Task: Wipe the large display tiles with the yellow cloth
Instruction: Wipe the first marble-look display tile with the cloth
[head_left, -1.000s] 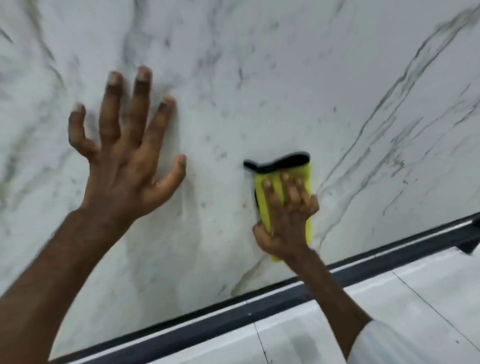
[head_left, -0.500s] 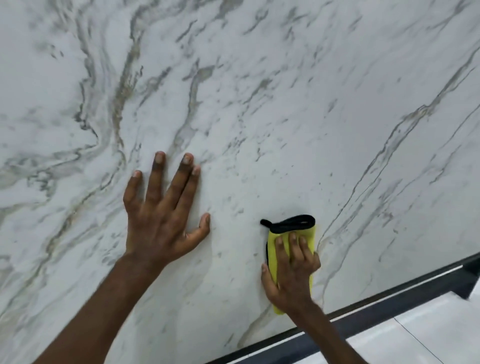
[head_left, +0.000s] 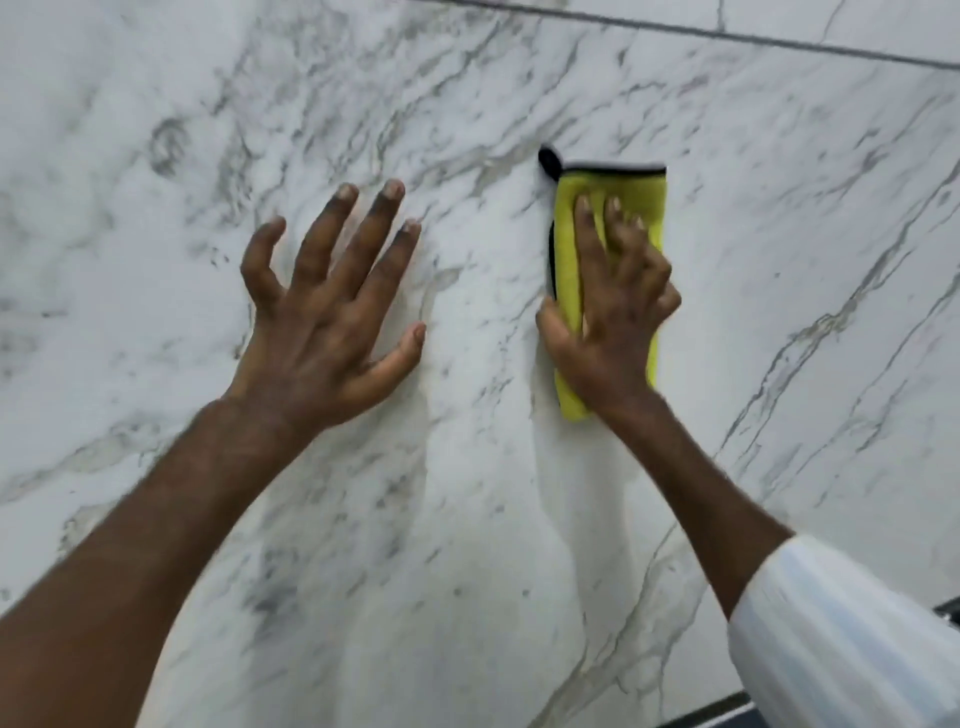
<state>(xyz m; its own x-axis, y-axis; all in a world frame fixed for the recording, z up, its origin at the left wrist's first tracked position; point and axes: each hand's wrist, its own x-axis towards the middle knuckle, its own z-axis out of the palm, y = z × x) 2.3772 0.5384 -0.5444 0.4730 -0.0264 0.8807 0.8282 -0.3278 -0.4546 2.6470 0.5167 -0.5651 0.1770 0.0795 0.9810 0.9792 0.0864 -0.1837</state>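
Both hands meet the marble tile (head_left: 779, 322): left hand (head_left: 322, 322) mid-frame, fingers splayed and released (a brace, likely); right hand (head_left: 608, 322) presses the yellow cloth (head_left: 641, 208) flat, right of centre, fingers laid over it for wiping.

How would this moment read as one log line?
step: wiping | right hand: presses yellow cloth on marble tile | left hand: rests spread on tile
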